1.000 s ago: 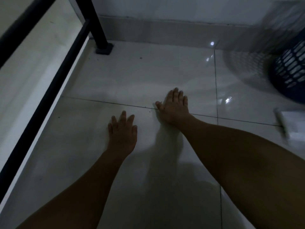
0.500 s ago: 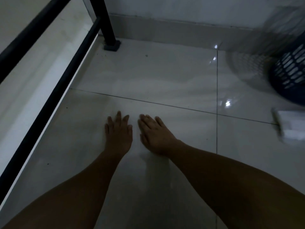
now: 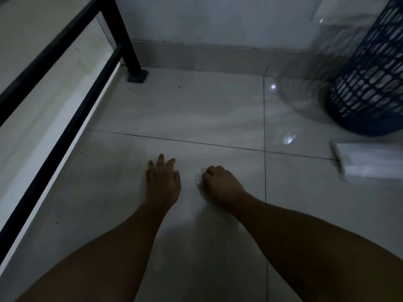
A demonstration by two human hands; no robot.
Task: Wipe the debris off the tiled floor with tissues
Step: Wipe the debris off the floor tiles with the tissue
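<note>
Wiping stroke: left hand (image 3: 163, 184), grip released, lies flat on the tiled floor (image 3: 196, 110) as a brace; right hand (image 3: 221, 187), grip clenched on what appears a pale tissue wad (image 3: 199, 181), presses it to the tile nearby, best held bunched, low and drawn one way.

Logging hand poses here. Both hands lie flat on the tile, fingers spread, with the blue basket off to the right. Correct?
Not quite. The head view shows only the left hand flat on the tile with fingers spread; the right hand is curled over a small pale wad. The blue basket is off to the right.
</note>
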